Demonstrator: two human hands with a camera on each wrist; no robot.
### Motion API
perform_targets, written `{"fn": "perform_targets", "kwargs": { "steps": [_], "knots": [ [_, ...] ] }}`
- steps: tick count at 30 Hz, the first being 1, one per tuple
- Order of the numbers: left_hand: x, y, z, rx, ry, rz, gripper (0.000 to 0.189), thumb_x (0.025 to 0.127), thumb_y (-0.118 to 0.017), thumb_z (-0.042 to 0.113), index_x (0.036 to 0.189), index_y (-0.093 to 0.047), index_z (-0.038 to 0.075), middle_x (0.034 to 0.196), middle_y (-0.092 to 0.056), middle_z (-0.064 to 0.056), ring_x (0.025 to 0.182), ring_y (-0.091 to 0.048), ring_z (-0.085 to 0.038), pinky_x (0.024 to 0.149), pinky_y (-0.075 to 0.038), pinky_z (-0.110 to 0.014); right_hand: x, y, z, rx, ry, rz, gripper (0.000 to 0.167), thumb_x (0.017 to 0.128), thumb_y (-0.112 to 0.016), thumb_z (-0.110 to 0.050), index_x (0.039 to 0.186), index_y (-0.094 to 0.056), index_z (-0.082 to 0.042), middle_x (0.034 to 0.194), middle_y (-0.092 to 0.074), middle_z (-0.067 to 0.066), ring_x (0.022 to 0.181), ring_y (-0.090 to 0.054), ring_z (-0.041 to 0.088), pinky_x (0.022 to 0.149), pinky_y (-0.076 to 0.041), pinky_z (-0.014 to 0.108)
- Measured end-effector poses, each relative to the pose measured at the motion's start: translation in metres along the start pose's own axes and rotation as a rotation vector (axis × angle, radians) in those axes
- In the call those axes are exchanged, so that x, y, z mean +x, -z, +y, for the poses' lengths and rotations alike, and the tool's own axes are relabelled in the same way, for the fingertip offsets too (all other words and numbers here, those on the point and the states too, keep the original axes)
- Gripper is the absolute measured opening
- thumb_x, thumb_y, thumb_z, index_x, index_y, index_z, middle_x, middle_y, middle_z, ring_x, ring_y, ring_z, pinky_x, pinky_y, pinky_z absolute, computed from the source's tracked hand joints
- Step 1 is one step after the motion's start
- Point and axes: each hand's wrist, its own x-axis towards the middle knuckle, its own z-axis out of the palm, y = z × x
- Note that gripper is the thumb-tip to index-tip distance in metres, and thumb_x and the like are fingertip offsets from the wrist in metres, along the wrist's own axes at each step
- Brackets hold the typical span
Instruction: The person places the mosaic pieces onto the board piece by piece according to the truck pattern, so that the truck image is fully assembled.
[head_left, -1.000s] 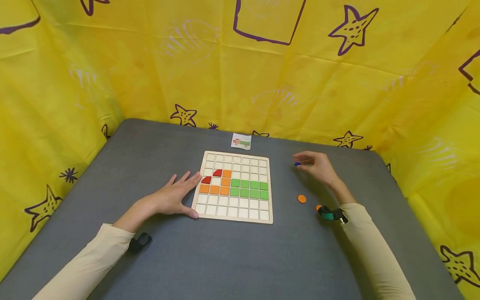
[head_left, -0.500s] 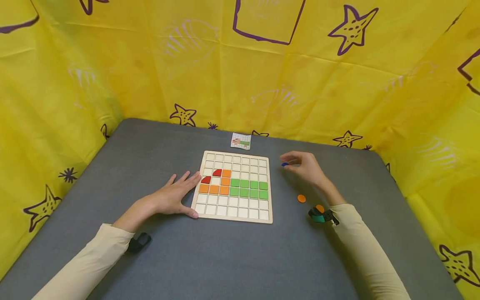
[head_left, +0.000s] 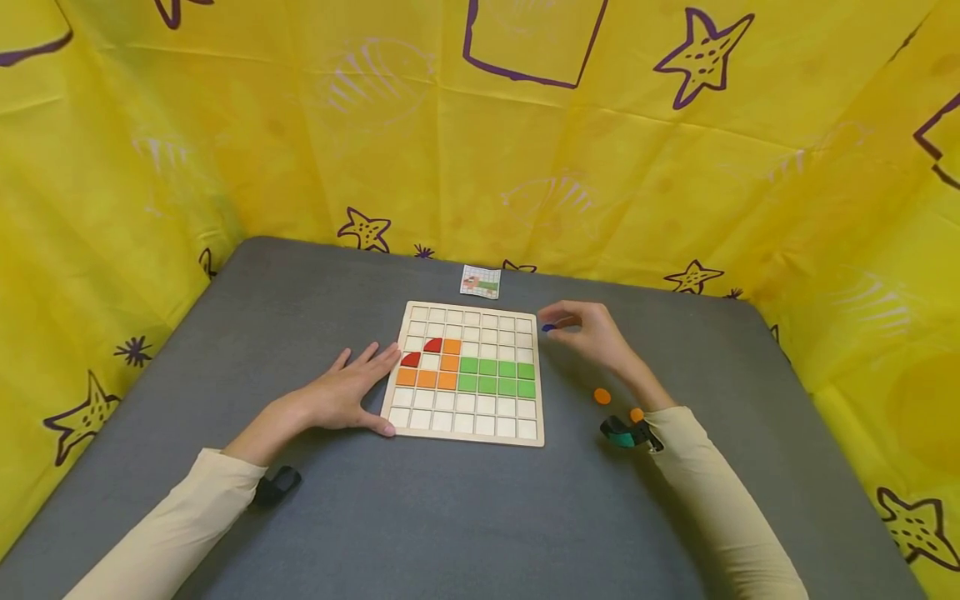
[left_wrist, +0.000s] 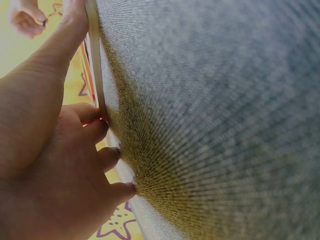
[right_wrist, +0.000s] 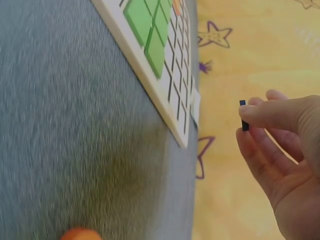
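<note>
A pale wooden grid board (head_left: pixel 462 439) lies on the table, with green square tiles (head_left: pixel 487 386), orange square tiles (head_left: pixel 427 378) and two red quarter-round tiles (head_left: pixel 410 359) in its cells. My left hand (head_left: pixel 341 398) rests at the board's left side, fingers spread and straight, thumb at the near-left corner. My right hand (head_left: pixel 588 333) pinches a small dark blue piece (right_wrist: pixel 244 116) between thumb and fingertips. It hovers beside the board's upper right edge, above the table. The piece's full outline is hidden by the fingers.
Two orange round pieces (head_left: pixel 602 397) lie on the grey table (head_left: pixel 450 517) right of the board, one close to the right wrist strap. A small printed card (head_left: pixel 480 282) with a coloured grid lies behind the board. Yellow cloth (head_left: pixel 300 125) walls surround the table.
My right hand has moved left toward the board, carrying the blue piece with it. The left hand and the board keep their places.
</note>
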Motion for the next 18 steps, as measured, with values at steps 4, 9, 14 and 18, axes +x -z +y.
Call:
{"fn": "perform_targets", "kwargs": {
  "steps": [4,9,14,18],
  "knots": [
    [-0.001,0.0,0.0,-0.002,0.0,0.001,0.12,0.071,-0.08,0.057,0.157,-0.015,0.005,0.163,-0.011,-0.015,0.149,-0.002,-0.04,0.113,0.005,-0.064,0.004,-0.009,-0.006,0.019,0.004,-0.011,0.027,0.084,-0.07,0.01,0.11,-0.07,0.004,0.106,-0.071,0.014,0.097,-0.067,0.028,0.087,-0.055,0.042],
    [-0.001,0.0,0.001,-0.004,0.004,-0.001,0.12,0.071,-0.08,0.057,0.157,-0.015,0.005,0.163,-0.011,-0.015,0.149,-0.002,-0.041,0.113,0.005,-0.065,0.009,-0.02,-0.012,0.038,0.025,-0.021,0.026,0.084,-0.069,0.01,0.11,-0.071,0.002,0.106,-0.071,0.013,0.098,-0.068,0.026,0.087,-0.055,0.039],
    [0.0,0.0,0.0,-0.003,-0.002,0.002,0.12,0.071,-0.079,0.058,0.157,-0.015,0.005,0.163,-0.011,-0.015,0.149,-0.002,-0.041,0.113,0.004,-0.065,0.014,-0.033,-0.018,0.057,0.053,-0.036,0.025,0.085,-0.07,0.008,0.109,-0.071,0.002,0.104,-0.072,0.013,0.095,-0.069,0.025,0.085,-0.056,0.039],
    [0.0,0.0,0.0,0.001,-0.003,0.002,0.12,0.071,-0.08,0.058,0.157,-0.015,0.004,0.163,-0.011,-0.015,0.149,-0.003,-0.041,0.113,0.004,-0.065,0.018,-0.045,-0.021,0.083,0.088,-0.046,0.023,0.084,-0.071,0.008,0.107,-0.071,0.005,0.102,-0.072,0.015,0.092,-0.07,0.027,0.084,-0.056,0.041]
  ]
}}
